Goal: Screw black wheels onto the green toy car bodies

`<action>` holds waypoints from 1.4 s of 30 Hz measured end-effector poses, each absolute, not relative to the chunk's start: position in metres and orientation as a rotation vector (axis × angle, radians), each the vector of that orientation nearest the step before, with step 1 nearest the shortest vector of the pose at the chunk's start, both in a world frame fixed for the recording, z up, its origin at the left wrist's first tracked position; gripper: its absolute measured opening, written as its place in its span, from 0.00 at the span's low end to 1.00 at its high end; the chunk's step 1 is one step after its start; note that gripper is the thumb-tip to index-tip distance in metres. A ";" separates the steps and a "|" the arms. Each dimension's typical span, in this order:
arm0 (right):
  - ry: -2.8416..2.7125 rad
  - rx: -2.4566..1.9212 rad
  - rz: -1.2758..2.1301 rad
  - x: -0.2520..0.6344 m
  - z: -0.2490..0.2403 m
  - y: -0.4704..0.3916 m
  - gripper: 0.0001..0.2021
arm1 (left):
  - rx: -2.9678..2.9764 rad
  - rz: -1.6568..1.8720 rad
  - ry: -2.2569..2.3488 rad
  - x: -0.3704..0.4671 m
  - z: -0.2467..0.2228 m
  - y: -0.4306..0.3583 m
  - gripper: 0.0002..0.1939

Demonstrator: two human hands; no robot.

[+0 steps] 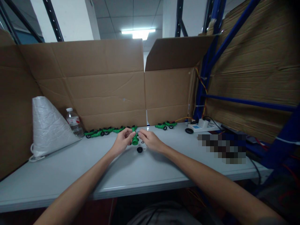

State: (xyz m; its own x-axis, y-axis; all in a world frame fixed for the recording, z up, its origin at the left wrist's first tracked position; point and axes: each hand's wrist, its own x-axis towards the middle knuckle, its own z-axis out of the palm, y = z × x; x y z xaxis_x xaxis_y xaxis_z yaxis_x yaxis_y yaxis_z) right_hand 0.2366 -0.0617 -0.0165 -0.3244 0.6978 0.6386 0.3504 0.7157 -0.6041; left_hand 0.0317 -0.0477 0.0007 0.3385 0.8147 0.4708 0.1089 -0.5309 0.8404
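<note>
Inwardly curled, left hand [123, 137] pinches green toy [135, 140].

Before me runs a long, pale grey, flat-topped bench [154, 175], backed by tall, creased brown cardboard panels [103, 93]. A blue metal rack frame [207, 64] rises near its right end. Above the panels I see a broad white column [65, 18], a pale panelled ceiling [119, 14] and a glowing white rectangular lamp [140, 33]; below, dark reddish floor [97, 212].
</note>
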 end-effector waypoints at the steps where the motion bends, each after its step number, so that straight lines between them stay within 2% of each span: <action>1: -1.940 -0.806 0.455 0.237 -0.016 -0.062 0.16 | 1.864 1.225 0.795 0.032 0.002 -0.048 0.23; 21: -1.878 -0.790 0.458 0.231 -0.018 -0.057 0.15 | 1.834 1.273 0.751 0.041 0.008 -0.055 0.22; 26: -1.816 -0.704 0.735 0.231 -0.016 -0.054 0.20 | 2.062 1.352 0.741 0.039 0.011 -0.058 0.19; 30: -1.680 -0.675 1.236 0.235 -0.007 -0.056 0.23 | 2.385 1.347 0.808 0.037 0.013 -0.064 0.15; 33: -1.586 -0.638 1.491 0.242 0.000 -0.060 0.23 | 2.595 1.272 0.794 0.035 0.017 -0.070 0.12; 36: -1.542 -0.639 1.586 0.246 0.003 -0.061 0.21 | 2.709 1.229 0.728 0.034 0.021 -0.074 0.10; 39: -1.552 -0.645 1.553 0.244 0.002 -0.060 0.19 | 2.667 1.208 0.717 0.034 0.022 -0.075 0.10; 42: -1.661 -0.687 1.294 0.238 -0.001 -0.056 0.19 | 2.504 1.287 0.776 0.035 0.020 -0.074 0.11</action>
State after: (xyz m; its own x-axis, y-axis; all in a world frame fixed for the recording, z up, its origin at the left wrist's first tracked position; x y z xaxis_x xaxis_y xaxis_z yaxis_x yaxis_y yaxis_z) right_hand 0.2384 -0.0564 -0.0013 -0.4469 0.8392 0.3098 -0.0949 0.2998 -0.9493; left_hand 0.0354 -0.0736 0.0205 0.4770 0.5467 0.6882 0.3533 -0.8362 0.4194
